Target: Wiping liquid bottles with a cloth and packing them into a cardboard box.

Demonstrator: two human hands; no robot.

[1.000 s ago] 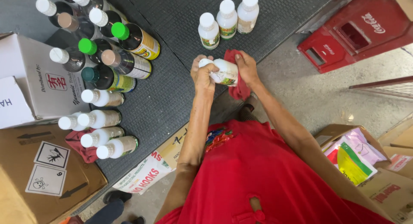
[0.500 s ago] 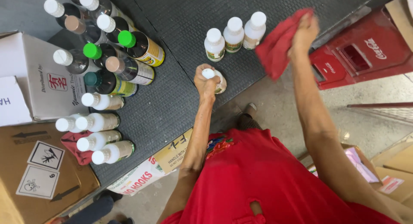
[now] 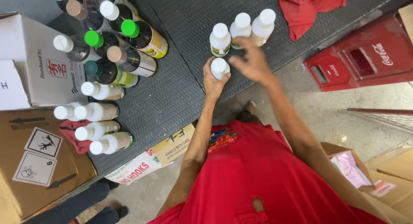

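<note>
My left hand [image 3: 214, 81] grips a small white-capped bottle [image 3: 220, 67] standing on the dark ribbed mat [image 3: 180, 47]. My right hand [image 3: 253, 61] hovers just to its right with fingers spread and nothing in them, partly covering a row of three similar white bottles [image 3: 241, 30]. A red cloth [image 3: 310, 7] lies on the mat at the top right, apart from both hands.
Several taller bottles with green, brown and white caps [image 3: 112, 43] crowd the mat's left side, small white ones [image 3: 97, 116] below them. Cardboard boxes [image 3: 38, 69] sit at left, a red plastic crate [image 3: 365, 56] at right. Another person's legs [image 3: 81, 204] show at bottom left.
My right hand dropped the red cloth at the top right of the mat and came back beside the bottle. My left hand set the bottle upright near the row of three.
</note>
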